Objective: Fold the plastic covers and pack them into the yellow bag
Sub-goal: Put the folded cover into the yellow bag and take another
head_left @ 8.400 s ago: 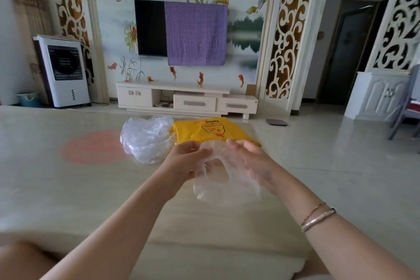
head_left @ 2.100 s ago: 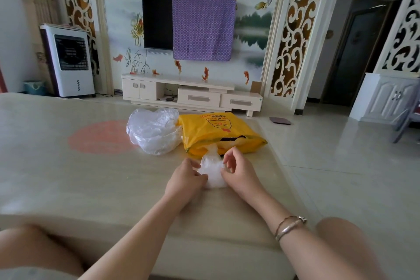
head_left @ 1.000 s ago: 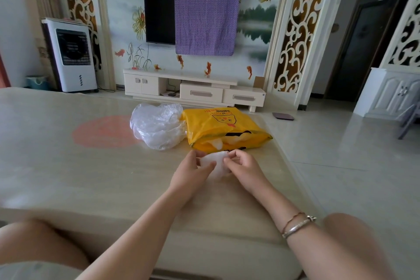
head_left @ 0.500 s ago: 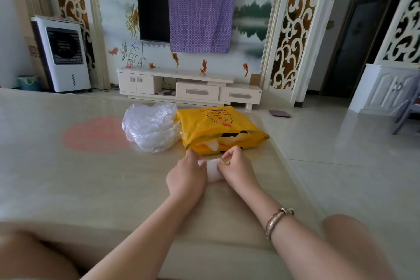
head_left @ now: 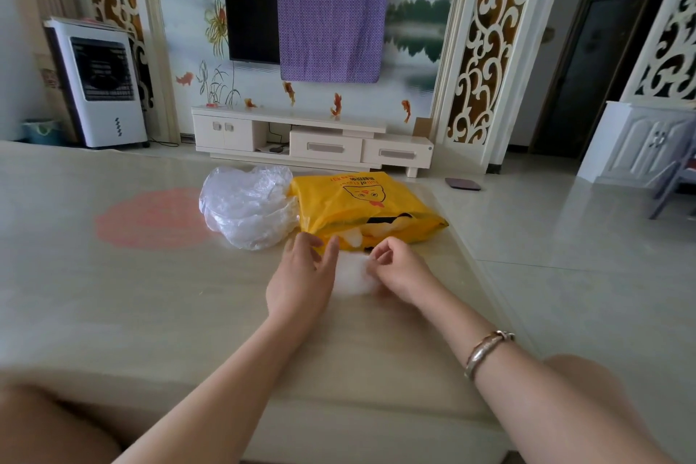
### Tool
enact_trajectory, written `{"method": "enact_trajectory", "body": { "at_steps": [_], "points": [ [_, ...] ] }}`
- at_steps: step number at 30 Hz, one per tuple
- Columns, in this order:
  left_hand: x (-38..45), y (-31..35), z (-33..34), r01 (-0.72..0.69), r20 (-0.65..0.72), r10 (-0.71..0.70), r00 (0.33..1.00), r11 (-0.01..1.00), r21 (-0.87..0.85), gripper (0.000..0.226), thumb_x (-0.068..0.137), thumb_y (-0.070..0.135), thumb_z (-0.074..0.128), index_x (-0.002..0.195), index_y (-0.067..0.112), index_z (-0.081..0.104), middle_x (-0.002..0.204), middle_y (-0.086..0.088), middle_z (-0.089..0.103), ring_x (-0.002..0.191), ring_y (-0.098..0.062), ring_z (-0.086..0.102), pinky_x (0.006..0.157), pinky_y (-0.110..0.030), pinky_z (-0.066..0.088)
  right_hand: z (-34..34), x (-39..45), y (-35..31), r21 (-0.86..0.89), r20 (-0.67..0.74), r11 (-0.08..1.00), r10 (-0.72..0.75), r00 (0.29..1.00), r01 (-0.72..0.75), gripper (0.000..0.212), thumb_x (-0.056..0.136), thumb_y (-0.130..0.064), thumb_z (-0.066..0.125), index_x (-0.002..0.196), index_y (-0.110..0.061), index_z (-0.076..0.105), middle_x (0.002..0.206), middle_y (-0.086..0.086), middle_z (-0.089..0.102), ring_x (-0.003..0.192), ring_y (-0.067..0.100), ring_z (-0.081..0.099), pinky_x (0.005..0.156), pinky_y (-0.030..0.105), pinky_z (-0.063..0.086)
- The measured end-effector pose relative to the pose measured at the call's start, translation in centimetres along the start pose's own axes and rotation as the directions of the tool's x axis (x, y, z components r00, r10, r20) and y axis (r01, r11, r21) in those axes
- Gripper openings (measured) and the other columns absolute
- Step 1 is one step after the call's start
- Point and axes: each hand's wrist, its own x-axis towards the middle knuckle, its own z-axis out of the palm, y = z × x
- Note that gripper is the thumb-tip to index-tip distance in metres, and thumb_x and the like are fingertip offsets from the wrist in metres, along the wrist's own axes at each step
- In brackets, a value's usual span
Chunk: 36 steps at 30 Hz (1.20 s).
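A small folded plastic cover (head_left: pixel 354 274) lies on the table just in front of the yellow bag's mouth. My right hand (head_left: pixel 400 268) pinches its right edge with curled fingers. My left hand (head_left: pixel 301 277) sits against its left side, fingers stretched forward toward the bag, thumb beside the cover. The yellow bag (head_left: pixel 361 201) lies flat with a cartoon face print, and folded covers show white in its open mouth. A loose heap of clear plastic covers (head_left: pixel 246 209) sits directly left of the bag, touching it.
The beige table (head_left: pixel 150 298) has a pink round mark at the left, and its right edge runs close past the bag. Beyond it are a tiled floor, a white TV cabinet (head_left: pixel 312 141) and an air cooler (head_left: pixel 99 83). My knees show at the bottom.
Over the earlier frames the cover went from a wide sheet to a small packet on the table. In the last half second my left hand's fingers straightened and reached toward the bag.
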Motion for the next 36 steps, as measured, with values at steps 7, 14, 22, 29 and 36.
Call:
{"method": "enact_trajectory", "body": {
  "at_steps": [7, 14, 22, 29, 36],
  "points": [
    [2.5, -1.7, -0.4, -0.054, -0.082, 0.062, 0.995, 0.994, 0.096, 0.036, 0.085, 0.020, 0.064, 0.119, 0.018, 0.052, 0.123, -0.002, 0.048, 0.111, -0.029, 0.044, 0.089, -0.034, 0.036, -0.3, 1.5, 0.2, 0.152, -0.175, 0.970, -0.162, 0.971, 0.189, 0.028, 0.089, 0.003, 0.056, 0.077, -0.021, 0.047, 0.087, 0.002, 0.059, 0.077, 0.025, 0.065, 0.058, 0.036, 0.054],
    [5.2, -2.4, 0.5, -0.098, -0.081, 0.097, 0.992, 0.995, -0.016, 0.014, 0.080, 0.015, 0.065, 0.086, 0.025, 0.057, 0.090, 0.005, 0.061, 0.090, -0.022, 0.057, 0.075, -0.035, 0.048, 2.2, 4.8, 0.1, -0.176, 0.072, 0.899, -0.394, 0.916, 0.401, 0.017, 0.095, -0.017, 0.056, 0.108, -0.019, 0.066, 0.115, -0.002, 0.059, 0.106, 0.009, 0.056, 0.093, 0.019, 0.045],
    [5.5, -2.4, 1.2, -0.141, -0.062, 0.135, 0.989, 0.986, -0.088, 0.014, 0.078, 0.011, 0.062, 0.078, 0.024, 0.056, 0.083, 0.009, 0.062, 0.085, -0.013, 0.057, 0.071, -0.034, 0.049, 5.9, 9.0, -2.4, -0.632, 0.264, 0.662, -0.304, 0.915, 0.402, 0.032, 0.096, -0.026, 0.044, 0.121, -0.016, 0.061, 0.124, 0.013, 0.062, 0.113, 0.035, 0.057, 0.092, 0.040, 0.046],
    [6.1, -3.3, 1.0, -0.082, -0.036, 0.079, 0.996, 0.994, -0.075, 0.016, 0.077, 0.012, 0.063, 0.078, 0.026, 0.055, 0.081, 0.005, 0.061, 0.079, -0.017, 0.058, 0.070, -0.035, 0.051, 5.7, 8.8, -2.4, -0.543, 0.297, 0.762, -0.220, 0.929, 0.354, 0.034, 0.096, -0.024, 0.042, 0.127, -0.018, 0.053, 0.133, 0.016, 0.054, 0.120, 0.039, 0.050, 0.101, 0.044, 0.042],
    [5.8, -3.5, 0.7, -0.098, -0.023, 0.097, 0.995, 0.990, -0.099, 0.011, 0.076, 0.010, 0.066, 0.081, 0.018, 0.061, 0.079, 0.005, 0.063, 0.083, -0.019, 0.060, 0.074, -0.034, 0.050, 2.7, 5.0, -0.3, -0.393, 0.366, 0.840, -0.231, 0.902, 0.375, 0.041, 0.097, -0.013, 0.041, 0.137, -0.018, 0.046, 0.141, 0.009, 0.043, 0.129, 0.028, 0.042, 0.110, 0.038, 0.034]
  ]
}}
